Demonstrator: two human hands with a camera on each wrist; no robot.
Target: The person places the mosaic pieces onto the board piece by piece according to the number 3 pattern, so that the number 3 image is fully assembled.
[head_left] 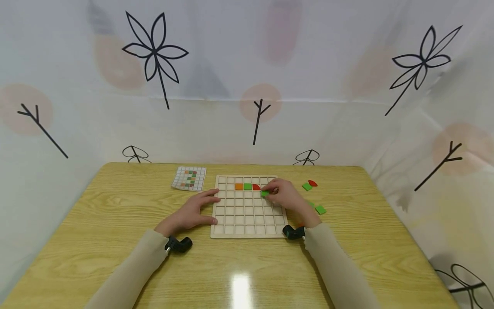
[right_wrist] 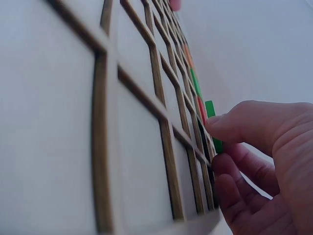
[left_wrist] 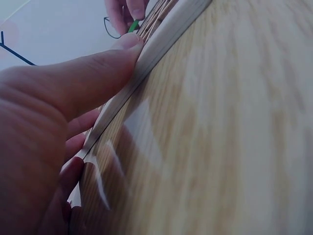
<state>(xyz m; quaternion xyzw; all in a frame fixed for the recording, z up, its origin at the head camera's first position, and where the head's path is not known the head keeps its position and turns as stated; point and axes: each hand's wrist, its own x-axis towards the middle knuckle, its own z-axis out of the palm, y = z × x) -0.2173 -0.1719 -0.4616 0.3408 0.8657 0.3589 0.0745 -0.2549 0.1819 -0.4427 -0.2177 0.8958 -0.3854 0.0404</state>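
Note:
A wooden grid board (head_left: 239, 235) lies on the table. In one of its upper rows an orange square tile (head_left: 239, 186), a green square tile (head_left: 248, 186) and a red tile with a rounded side (head_left: 256, 187) sit side by side. My right hand (head_left: 287, 195) pinches another green tile (head_left: 264, 194) between thumb and fingers, just below and right of the red one. In the right wrist view this held tile (right_wrist: 210, 107) stands tilted over the grid. My left hand (head_left: 190, 212) touches the board's left edge with spread fingers and thumb (left_wrist: 98, 73).
A printed pattern card (head_left: 188, 179) lies left of the board's far corner. To the right are a loose green tile (head_left: 306, 186), a red tile (head_left: 313, 183) and another green tile (head_left: 320, 210). More pieces are partly hidden by the right forearm. A patterned cloth hangs behind the table.

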